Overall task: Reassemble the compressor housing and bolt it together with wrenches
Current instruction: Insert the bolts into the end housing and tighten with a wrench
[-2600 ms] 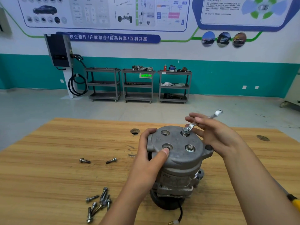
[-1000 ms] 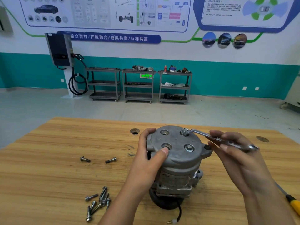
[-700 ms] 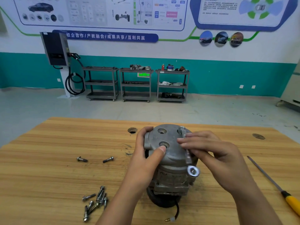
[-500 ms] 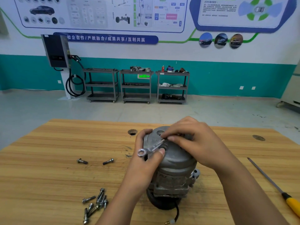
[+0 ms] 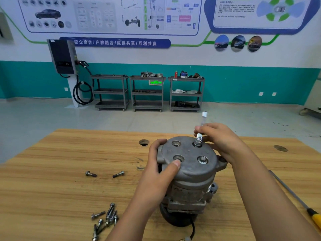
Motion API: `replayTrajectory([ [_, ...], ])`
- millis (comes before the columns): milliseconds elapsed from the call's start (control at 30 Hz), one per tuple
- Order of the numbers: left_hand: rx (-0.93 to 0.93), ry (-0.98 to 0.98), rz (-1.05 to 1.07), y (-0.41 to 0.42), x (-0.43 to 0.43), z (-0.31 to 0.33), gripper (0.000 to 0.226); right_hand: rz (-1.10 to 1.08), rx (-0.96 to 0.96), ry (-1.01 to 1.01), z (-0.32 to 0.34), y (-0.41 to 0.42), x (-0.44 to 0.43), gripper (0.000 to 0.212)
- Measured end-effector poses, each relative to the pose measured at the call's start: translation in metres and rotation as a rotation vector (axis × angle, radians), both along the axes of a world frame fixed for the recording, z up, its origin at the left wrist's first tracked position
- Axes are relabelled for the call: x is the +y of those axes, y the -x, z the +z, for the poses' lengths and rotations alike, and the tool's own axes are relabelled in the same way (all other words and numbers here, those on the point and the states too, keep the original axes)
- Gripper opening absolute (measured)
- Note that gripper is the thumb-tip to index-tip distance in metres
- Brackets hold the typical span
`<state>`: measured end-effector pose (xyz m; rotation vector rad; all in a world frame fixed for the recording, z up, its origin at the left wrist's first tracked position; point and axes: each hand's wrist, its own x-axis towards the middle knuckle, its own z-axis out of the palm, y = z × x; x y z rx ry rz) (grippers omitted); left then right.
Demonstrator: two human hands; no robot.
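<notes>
The grey compressor housing (image 5: 189, 169) stands on end on the wooden table (image 5: 52, 188), its round end cover facing up. My left hand (image 5: 161, 164) grips the cover's left edge, thumb beside an empty bolt hole. My right hand (image 5: 220, 141) holds a small silver wrench (image 5: 201, 126) whose lower end sits on the far bolt (image 5: 197, 142), handle pointing away from me. A second bolt (image 5: 202, 160) is seated at the cover's near right. Two holes on the left side are empty.
Two loose bolts (image 5: 104, 174) lie left of the compressor, and a pile of several bolts (image 5: 104, 219) lies near the front edge. A yellow-handled screwdriver (image 5: 298, 200) lies at the right. A round hole (image 5: 143, 142) is in the tabletop behind the compressor. Carts stand against the far wall.
The wrench has swung round on the far bolt: from pointing right, across the cover to the left, and now it points away from me. My left hand has kept its grip.
</notes>
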<state>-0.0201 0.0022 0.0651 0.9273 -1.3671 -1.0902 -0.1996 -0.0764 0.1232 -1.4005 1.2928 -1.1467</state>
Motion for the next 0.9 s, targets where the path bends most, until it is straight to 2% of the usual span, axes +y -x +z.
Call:
replayTrajectory([
  [133,-0.004,-0.003,0.013,-0.001,0.0,0.0,0.046,0.14,-0.728,-0.162,-0.011,0.021,0.006,0.01],
  [200,0.002,-0.003,0.011,-0.001,0.001,0.0,0.046,0.135,-0.863,-0.079,-0.022,0.029,0.014,0.018],
  [300,0.002,-0.001,0.021,-0.001,0.001,-0.002,0.046,0.114,-0.863,0.134,-0.037,0.035,0.035,0.027],
  [367,0.003,-0.002,0.021,-0.001,0.0,-0.002,0.045,0.108,-0.77,0.274,-0.048,0.037,0.054,0.029],
  [433,0.003,-0.003,0.02,0.0,0.0,-0.002,0.045,0.109,-0.59,0.409,-0.054,0.036,0.071,0.031],
  [600,0.01,0.0,0.029,0.001,0.001,-0.001,0.044,0.18,0.071,0.656,-0.035,0.021,0.091,0.03],
  [733,0.015,-0.001,0.023,0.001,0.002,0.002,0.04,0.209,0.365,0.663,-0.008,-0.004,0.083,0.018],
  [900,0.005,0.014,0.036,0.001,0.0,0.001,0.05,0.187,0.596,0.604,0.017,-0.036,0.057,0.009],
])
